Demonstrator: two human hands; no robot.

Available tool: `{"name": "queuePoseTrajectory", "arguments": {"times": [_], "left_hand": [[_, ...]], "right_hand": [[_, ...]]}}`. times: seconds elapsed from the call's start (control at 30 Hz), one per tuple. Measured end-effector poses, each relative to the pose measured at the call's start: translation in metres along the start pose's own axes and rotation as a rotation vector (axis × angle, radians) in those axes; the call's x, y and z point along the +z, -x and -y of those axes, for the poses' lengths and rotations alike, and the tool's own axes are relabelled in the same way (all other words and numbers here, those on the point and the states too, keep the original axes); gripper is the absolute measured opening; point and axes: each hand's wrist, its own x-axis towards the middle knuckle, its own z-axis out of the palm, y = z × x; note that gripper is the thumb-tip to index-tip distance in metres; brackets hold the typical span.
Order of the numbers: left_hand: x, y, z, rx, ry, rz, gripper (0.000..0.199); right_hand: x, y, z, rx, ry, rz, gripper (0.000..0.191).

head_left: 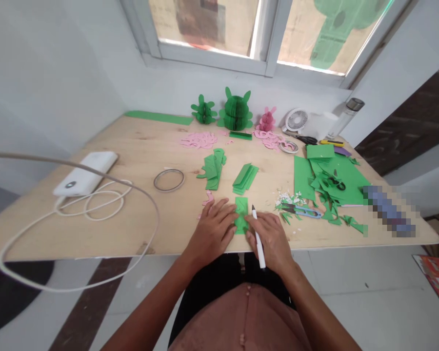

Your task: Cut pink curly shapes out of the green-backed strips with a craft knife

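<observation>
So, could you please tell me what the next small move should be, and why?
Perhaps bring the white pen point-first onto the green slip: the right hand holds the pen with its dark point beside the slip, while the left hand rests at the slip's left edge.

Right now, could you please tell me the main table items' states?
Green slip: flat, touched by left hand
White pen: gripped by right hand
Green paper bundle: folded
Large green figure: standing, fanned out
Small green figure: standing, fanned out
Pink figure: standing, fanned out
Bottle: capped
Power bank: apparently plugged in
Blue snips: lying
Fan: upright; running unclear
</observation>
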Motion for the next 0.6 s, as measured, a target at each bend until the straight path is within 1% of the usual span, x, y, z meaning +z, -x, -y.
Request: {"name": "queuePoseTrajectory", "arguments": {"times": [0.2, 0.3, 0.37, 0.43, 0.5, 0.6], "left_hand": [[0.0, 0.002, 0.003, -0.02, -0.013, -0.125, 0.023], [0.0, -0.007, 0.009, -0.074, -0.017, -0.195, 0.022], [-0.001, -0.02, 0.014, -0.145, -0.07, -0.2, 0.022], [-0.001, -0.039, 0.018, -0.207, -0.148, -0.164, 0.021], [-0.001, -0.06, 0.021, -0.209, -0.177, -0.137, 0.021], [0.003, -0.086, 0.025, -0.212, -0.236, -0.062, 0.018]], "right_hand": [[-0.001, -0.001, 0.0, -0.009, -0.01, -0.009, 0.035], [0.0, 0.0, 0.0, -0.008, -0.02, -0.012, 0.034], [0.0, 0.0, -0.001, -0.007, -0.021, -0.014, 0.034], [0.001, 0.0, -0.001, -0.005, -0.019, -0.017, 0.034], [0.001, 0.0, -0.001, -0.004, -0.018, -0.02, 0.036], [0.001, 0.0, -0.001, -0.002, -0.023, -0.014, 0.04]]}}
